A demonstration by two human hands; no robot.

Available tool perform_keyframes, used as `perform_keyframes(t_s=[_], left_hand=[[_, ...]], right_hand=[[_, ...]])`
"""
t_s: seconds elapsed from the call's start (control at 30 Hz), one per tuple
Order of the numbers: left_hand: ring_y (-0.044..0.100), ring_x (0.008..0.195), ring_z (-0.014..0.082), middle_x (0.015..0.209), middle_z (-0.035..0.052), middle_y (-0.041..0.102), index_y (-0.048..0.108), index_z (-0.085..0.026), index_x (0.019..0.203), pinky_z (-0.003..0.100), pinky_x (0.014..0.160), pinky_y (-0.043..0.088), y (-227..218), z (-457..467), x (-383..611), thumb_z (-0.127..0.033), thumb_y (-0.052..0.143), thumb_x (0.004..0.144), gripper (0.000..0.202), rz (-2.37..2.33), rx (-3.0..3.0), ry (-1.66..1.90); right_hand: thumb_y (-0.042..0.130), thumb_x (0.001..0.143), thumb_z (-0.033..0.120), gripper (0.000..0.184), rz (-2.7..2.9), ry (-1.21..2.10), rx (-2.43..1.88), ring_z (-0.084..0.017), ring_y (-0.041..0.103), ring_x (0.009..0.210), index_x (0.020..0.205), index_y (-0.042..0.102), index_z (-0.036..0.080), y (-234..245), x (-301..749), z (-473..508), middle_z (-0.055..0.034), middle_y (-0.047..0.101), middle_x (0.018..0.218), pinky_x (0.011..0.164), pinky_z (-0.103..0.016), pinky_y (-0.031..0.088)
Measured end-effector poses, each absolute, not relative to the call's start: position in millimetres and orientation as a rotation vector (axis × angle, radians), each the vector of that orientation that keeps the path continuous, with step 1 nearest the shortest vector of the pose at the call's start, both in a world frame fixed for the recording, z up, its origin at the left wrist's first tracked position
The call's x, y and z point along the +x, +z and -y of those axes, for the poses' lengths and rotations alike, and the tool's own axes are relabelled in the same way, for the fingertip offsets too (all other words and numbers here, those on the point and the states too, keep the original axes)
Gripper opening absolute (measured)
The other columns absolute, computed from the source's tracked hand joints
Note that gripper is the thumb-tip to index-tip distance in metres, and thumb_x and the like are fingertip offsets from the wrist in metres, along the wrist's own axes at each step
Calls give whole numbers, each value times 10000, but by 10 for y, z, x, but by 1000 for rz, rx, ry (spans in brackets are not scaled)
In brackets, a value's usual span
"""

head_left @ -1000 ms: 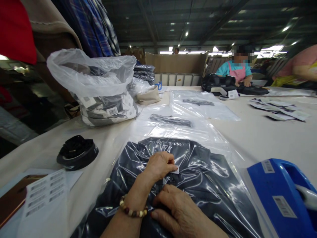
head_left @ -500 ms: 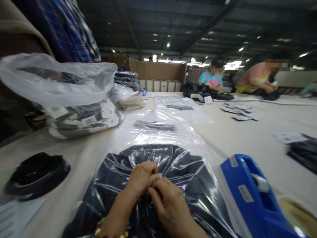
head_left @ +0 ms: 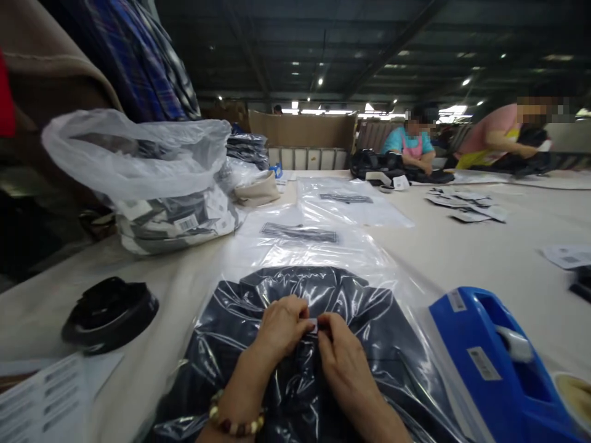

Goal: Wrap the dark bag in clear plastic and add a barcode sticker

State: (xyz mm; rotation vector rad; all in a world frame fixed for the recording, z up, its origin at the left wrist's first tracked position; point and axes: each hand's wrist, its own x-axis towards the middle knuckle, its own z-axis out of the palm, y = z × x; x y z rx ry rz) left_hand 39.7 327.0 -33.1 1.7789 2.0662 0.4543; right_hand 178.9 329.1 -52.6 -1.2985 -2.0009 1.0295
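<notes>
A dark folded garment lies sealed in a clear plastic bag [head_left: 369, 307] on the white table in front of me. My left hand [head_left: 279, 329] and my right hand [head_left: 344, 357] meet on top of the bag. Their fingertips pinch and press a small white sticker [head_left: 313, 325] onto the plastic. A beaded bracelet [head_left: 235, 423] circles my left wrist.
A blue tape dispenser [head_left: 494, 363] stands at the right. A black round object [head_left: 108, 311] and a barcode label sheet [head_left: 41, 403] lie at the left. A big plastic bag of packed garments [head_left: 152, 178] sits behind. Empty clear bags [head_left: 346, 209] lie ahead. Two people work at the table's far end.
My right hand has come up from the near edge of the bag to meet my left hand at the sticker. The view has shifted to the right.
</notes>
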Motion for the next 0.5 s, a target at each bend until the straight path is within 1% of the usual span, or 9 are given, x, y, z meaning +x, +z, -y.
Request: perform_keyframes(t_s=[0.07, 0.17, 0.3, 0.5], left_hand=[[550, 769, 142, 780, -22, 593, 589, -207, 715, 252, 664, 350, -337, -3265, 397, -260, 620, 751, 72, -2065, 1778, 463], [555, 773, 151, 788, -16, 601, 598, -207, 718, 257, 662, 357, -334, -3255, 403, -257, 620, 746, 61, -2055, 1782, 473], [563, 795, 160, 814, -5, 613, 618, -210, 745, 264, 680, 372, -322, -3255, 405, -243, 603, 757, 38, -2045, 1796, 466], [588, 816, 177, 837, 22, 639, 636, -198, 783, 269, 706, 409, -329, -3251, 403, -255, 580, 782, 80, -2074, 1794, 439]], right_hand=[[339, 854, 253, 246, 1959, 1030, -1290, -218, 577, 983, 1008, 518, 186, -525, 1792, -3293, -87, 623, 1007, 880, -383, 423], [350, 852, 275, 235, 1956, 1042, -1261, -205, 590, 941, 990, 527, 203, -514, 1786, -3285, -61, 635, 979, 841, -363, 434], [351, 839, 212, 214, 2038, 1058, -1299, -192, 600, 892, 949, 535, 207, -497, 1775, -3286, -40, 644, 932, 795, -345, 431], [333, 869, 189, 226, 2115, 1031, -1301, -183, 580, 917, 973, 533, 197, -469, 1780, -3278, -54, 625, 954, 819, -334, 421]])
